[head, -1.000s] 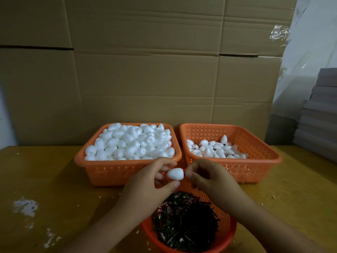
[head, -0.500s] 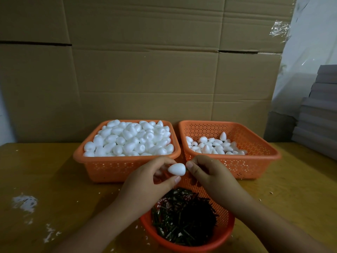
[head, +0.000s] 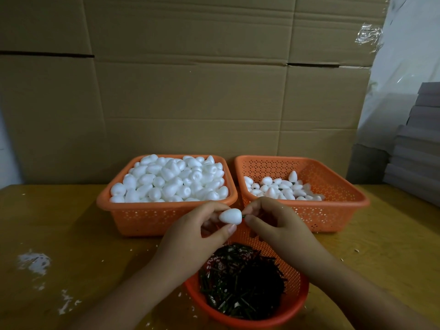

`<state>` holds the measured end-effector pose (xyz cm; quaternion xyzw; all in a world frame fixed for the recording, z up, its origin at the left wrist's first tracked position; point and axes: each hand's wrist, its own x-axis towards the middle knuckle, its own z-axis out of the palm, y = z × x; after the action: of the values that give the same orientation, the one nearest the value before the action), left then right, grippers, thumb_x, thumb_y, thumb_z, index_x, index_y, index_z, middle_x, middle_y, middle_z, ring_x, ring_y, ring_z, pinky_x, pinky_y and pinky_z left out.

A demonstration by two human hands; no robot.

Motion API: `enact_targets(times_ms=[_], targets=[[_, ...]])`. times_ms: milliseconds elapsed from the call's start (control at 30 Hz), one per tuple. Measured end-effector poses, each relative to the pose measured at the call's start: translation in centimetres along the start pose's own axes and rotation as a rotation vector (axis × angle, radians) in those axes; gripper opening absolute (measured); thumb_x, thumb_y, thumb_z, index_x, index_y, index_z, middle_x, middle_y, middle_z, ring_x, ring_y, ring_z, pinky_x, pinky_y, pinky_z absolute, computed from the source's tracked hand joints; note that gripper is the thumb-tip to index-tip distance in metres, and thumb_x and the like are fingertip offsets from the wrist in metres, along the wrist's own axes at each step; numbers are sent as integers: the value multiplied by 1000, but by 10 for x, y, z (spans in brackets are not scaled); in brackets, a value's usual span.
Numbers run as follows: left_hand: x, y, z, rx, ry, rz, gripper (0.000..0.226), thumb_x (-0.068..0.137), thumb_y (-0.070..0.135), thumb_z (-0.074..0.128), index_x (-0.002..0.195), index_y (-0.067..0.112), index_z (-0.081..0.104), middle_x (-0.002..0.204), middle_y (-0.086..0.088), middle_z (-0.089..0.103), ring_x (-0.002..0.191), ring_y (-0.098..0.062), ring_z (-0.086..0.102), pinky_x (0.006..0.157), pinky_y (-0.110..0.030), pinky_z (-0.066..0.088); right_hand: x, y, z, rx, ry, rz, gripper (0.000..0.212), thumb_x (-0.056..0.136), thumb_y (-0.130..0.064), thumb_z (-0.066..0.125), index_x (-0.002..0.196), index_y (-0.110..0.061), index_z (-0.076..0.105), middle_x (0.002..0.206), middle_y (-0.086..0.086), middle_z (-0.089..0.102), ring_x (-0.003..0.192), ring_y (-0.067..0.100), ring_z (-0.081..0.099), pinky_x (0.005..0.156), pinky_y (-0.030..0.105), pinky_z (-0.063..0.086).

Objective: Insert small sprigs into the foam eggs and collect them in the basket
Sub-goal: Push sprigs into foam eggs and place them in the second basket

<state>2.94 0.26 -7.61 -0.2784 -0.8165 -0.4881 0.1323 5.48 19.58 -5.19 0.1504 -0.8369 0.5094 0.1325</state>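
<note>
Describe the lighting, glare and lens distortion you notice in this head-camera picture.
Head view: dim, warm light; the sprigs read almost black; the foam eggs are bright with little surface detail; glare glints on the plastic wrap; wide-angle bending curves the cardboard wall's seams.

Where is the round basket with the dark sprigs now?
In the head view, the round basket sits nearest the person at bottom centre, under both wrists, in front of the two square baskets.

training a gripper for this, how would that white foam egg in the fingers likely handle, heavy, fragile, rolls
The foam egg is probably very light: the left hand holds it by fingertips alone. Likely dents easily, since white crumbs litter the table. Its rounded shape would probably roll if set down.
</note>
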Motion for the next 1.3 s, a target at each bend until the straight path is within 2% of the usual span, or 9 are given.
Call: enact_targets(times_ms=[133, 233, 400, 567, 667, 833, 1000, 1133, 1300], targets=[[0, 0, 0, -24, -6, -18, 26, 84, 38, 72, 106, 45, 61, 95, 16, 71, 92, -3, 67, 81, -30, 55, 0, 1, 1, -15, 18, -6, 11, 93, -20, 61, 85, -24, 67, 72, -13, 63, 65, -1, 56, 62, 16, 45], [0, -1, 0, -19, -12, -12, 29, 83, 37, 73, 107, 46, 60, 97, 19, 70, 94, 0, 67, 81, -27, 53, 0, 1, 0, -15, 33, -1, 12, 94, -22, 59, 85, -22, 67, 73, -9, 66, 66, 2, 59, 62, 16, 47], [1, -2, 0, 10, -6, -13, 24, 83, 41, 70, 106, 43, 64, 95, 23, 68, 91, 1, 64, 78, -26, 52, -2, -3, 0, -13, 55, 23, 20, 94, -27, 57, 83, -14, 67, 73, 7, 66, 65, 10, 58, 67, 35, 49], [0, -2, 0, 5, -3, 7, 22, 83, 47, 66, 104, 43, 64, 93, 19, 68, 89, -2, 65, 74, -23, 51, -2, -5, 1, -32, 61, 22, 29, 94, -30, 56, 77, -9, 63, 69, 13, 61, 62, 14, 55, 66, 42, 48], [1, -1, 1, 17, 6, 5, 26, 79, 54, 62, 104, 45, 63, 92, 18, 67, 88, -2, 65, 74, -23, 53, -2, -4, 1, -32, 68, 22, 31, 94, -31, 56, 74, -7, 62, 61, 11, 54, 58, 14, 50, 58, 40, 43], [-1, -1, 0, 68, 7, -11, 22, 82, 51, 65, 103, 47, 63, 93, 24, 65, 88, 1, 63, 75, -23, 53, -2, -7, 1, 41, 167, 11, 33, 90, -33, 60, 65, -11, 58, 51, -7, 43, 49, 5, 40, 50, 22, 33], [-1, 2, -3, 123, -24, 2, 11, 89, 39, 65, 97, 47, 64, 93, 29, 66, 89, 6, 63, 72, -12, 49, -3, -12, -1, 79, 309, -7, 41, 88, -32, 61, 67, 3, 54, 55, 6, 45, 50, 13, 40, 51, 28, 35], [-1, 5, -4, 111, -35, 18, 10, 90, 35, 62, 94, 44, 66, 89, 27, 68, 88, 5, 64, 73, -12, 49, -1, -11, -10, 149, 448, -3, 42, 90, -31, 60, 66, 2, 52, 51, 4, 45, 45, 10, 38, 44, 20, 33], [-1, 7, -5, 119, -48, 33, 10, 92, 33, 61, 92, 40, 68, 87, 26, 68, 87, 4, 64, 73, -14, 50, 10, 1, -37, 83, 594, 44, 38, 91, -36, 59, 67, -7, 59, 49, -2, 52, 46, 6, 44, 51, 29, 38]])
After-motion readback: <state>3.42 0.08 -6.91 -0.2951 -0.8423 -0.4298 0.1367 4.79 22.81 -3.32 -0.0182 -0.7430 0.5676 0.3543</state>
